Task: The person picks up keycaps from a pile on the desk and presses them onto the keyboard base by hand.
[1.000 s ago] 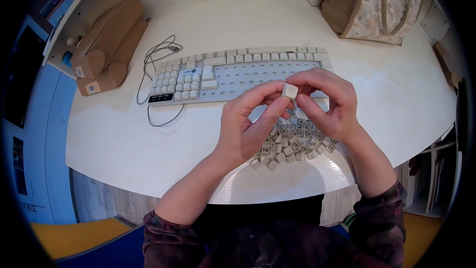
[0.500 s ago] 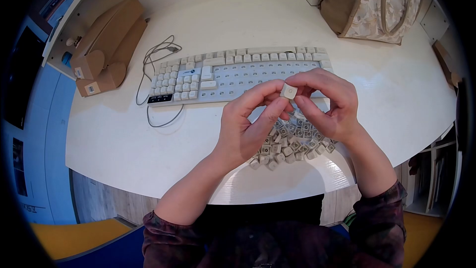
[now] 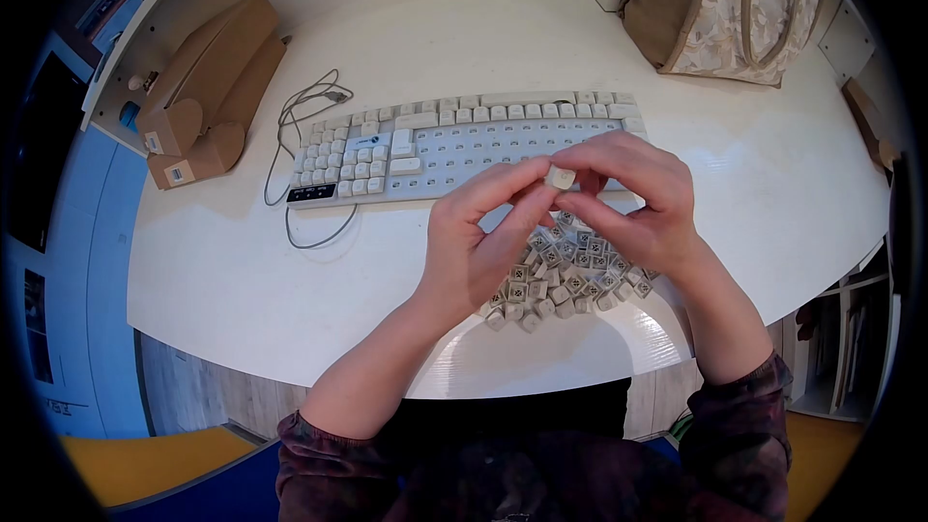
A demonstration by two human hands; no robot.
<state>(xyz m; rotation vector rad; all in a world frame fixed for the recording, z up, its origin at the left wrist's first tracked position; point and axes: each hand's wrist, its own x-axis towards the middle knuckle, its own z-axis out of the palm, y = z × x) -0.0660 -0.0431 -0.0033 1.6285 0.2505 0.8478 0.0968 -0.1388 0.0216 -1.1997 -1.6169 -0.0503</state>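
A cream keycap (image 3: 560,177) is pinched between the fingertips of both hands, above the near edge of the keyboard. My left hand (image 3: 483,227) grips its left side with thumb and forefinger. On its right side, the fingers of my right hand (image 3: 638,193) close against it. Behind them lies the pale keyboard (image 3: 464,150), upside down to me, with keycaps along its far rows and left part and bare switches across the middle. Below the hands, a pile of loose keycaps (image 3: 570,280) lies on the desk, some with their undersides up. My right hand and wrist hide part of the keyboard.
The white desk (image 3: 222,271) has a curved front edge. At the left stands a brown cardboard box (image 3: 208,87), near a grey cable (image 3: 287,126) coiled beside the keyboard. A patterned bag (image 3: 735,14) sits at the back right.
The keycap has tilted in my fingertips, its lettered face now less visible, and moved slightly left. Both hands have shifted a little to the left with it.
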